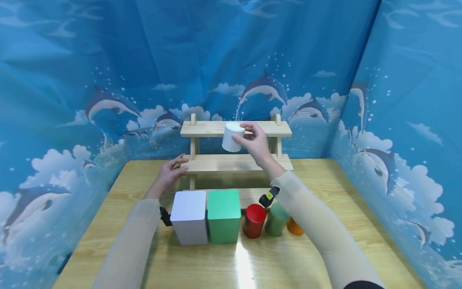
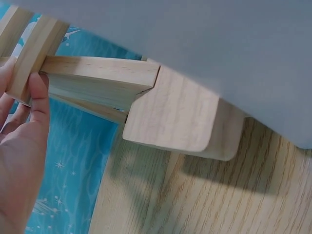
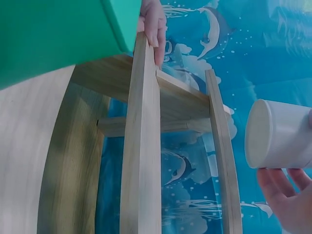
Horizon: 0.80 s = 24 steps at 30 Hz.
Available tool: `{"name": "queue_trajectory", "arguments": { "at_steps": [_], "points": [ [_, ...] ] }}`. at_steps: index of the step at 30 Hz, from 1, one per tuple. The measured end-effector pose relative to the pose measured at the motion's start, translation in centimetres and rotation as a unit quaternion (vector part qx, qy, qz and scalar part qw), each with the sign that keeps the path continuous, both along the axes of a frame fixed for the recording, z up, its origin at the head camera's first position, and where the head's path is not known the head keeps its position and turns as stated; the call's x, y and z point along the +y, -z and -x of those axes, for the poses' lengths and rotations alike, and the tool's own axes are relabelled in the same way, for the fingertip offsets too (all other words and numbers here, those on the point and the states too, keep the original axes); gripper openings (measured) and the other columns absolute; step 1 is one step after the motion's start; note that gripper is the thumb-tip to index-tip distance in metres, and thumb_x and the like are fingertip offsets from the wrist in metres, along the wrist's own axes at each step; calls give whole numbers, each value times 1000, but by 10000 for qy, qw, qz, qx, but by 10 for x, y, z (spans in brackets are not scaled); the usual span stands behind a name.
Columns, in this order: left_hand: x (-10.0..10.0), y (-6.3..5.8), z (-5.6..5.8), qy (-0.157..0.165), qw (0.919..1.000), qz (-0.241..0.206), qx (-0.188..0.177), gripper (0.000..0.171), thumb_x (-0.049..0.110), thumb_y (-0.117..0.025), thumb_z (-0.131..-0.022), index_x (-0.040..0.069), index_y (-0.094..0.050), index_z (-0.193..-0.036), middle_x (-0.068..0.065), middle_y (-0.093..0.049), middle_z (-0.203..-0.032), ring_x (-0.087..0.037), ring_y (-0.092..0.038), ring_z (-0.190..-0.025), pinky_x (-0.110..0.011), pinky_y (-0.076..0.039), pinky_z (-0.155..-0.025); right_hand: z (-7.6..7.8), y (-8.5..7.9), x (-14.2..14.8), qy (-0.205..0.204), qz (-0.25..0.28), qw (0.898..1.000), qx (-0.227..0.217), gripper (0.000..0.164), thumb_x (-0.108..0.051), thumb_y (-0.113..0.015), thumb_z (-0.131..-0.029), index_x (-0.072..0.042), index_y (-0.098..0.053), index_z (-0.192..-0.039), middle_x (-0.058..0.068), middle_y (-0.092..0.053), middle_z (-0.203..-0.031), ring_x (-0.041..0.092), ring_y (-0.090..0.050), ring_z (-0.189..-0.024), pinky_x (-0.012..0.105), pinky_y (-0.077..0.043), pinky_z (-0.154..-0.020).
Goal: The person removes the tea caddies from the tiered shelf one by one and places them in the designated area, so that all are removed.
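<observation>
A white cylindrical canister [image 1: 232, 137] is gripped by my right hand [image 1: 257, 143], slightly tilted, in front of the top tier of a wooden three-tier shelf [image 1: 220, 163]. In the right wrist view the fingers and thumb hold the canister [image 3: 280, 135] by its side, its round end facing the shelf. My left hand [image 1: 169, 173] pinches the left end of the middle tier. The left wrist view shows its thumb and fingers on either side of that board [image 2: 36, 58].
In front of the shelf stand a white box [image 1: 189, 218], a green box [image 1: 224, 218], a red canister [image 1: 254, 221], a green canister [image 1: 277, 220] and an orange one [image 1: 294, 227], partly behind the right sleeve. Blue dolphin-print cloth [image 1: 162, 60] surrounds the wooden table [image 1: 202, 267].
</observation>
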State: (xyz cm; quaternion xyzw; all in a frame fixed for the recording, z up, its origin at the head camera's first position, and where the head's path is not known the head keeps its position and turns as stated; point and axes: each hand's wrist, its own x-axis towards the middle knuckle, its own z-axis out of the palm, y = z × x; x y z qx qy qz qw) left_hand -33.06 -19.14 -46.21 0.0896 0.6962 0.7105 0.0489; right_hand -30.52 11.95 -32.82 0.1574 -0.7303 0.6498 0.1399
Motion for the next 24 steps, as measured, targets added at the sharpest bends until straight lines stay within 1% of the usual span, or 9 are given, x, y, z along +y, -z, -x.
{"name": "queue_trajectory", "arguments": {
  "at_steps": [3,6,9,13,18,21,24],
  "points": [
    [-2,0,0,-13,9999,69,-81,50,24,-67,-87,-1,-51,-127,-2,-21,-153,-28,-36,-130,-22,-49,-84,-8,1,3,-32,-118,9999,42,40,-19,-73,-82,-6,-55,-116,9,-55,-118,28,-55,-100,42,-49,-82],
    [-2,-2,0,-67,9997,185,-124,50,26,-67,-86,0,-52,-126,-1,-23,-152,-27,-38,-128,-22,-49,-84,-16,3,8,-84,-269,9995,119,40,-18,-73,-81,-6,-55,-116,9,-55,-117,27,-56,-100,42,-49,-82],
    [-4,-4,0,-102,9993,360,-64,51,27,-68,-86,0,-53,-126,-1,-25,-151,-28,-40,-126,-21,-49,-82,-24,5,12,-182,-335,9992,153,40,-16,-73,-81,-6,-55,-116,9,-55,-118,28,-56,-101,43,-49,-82],
    [-5,-4,1,-119,9981,612,12,51,30,-68,-85,1,-55,-125,-1,-27,-151,-28,-41,-125,-22,-49,-82,-33,8,18,-207,-399,9989,138,41,-15,-74,-80,-6,-55,-116,8,-54,-119,28,-56,-101,43,-49,-83],
    [-5,-3,3,-89,9970,774,-11,52,34,-70,-83,5,-57,-124,2,-28,-150,-26,-41,-126,-26,-47,-89,-42,13,25,-245,-344,9991,82,41,-14,-74,-80,-5,-55,-115,8,-55,-117,28,-56,-99,41,-49,-81],
    [-4,-3,4,-72,9970,766,1,53,35,-70,-82,4,-57,-124,1,-28,-150,-26,-41,-127,-31,-45,-93,-47,16,30,-280,-281,9991,115,41,-12,-73,-81,-3,-55,-116,11,-55,-116,31,-56,-100,40,-50,-80],
    [-4,-3,5,-42,9971,759,4,53,34,-70,-82,3,-56,-124,1,-28,-150,-26,-40,-128,-36,-42,-97,-53,20,36,-228,-292,9992,114,41,-12,-73,-81,-3,-54,-116,12,-56,-115,30,-56,-99,38,-51,-80]
  ]
}}
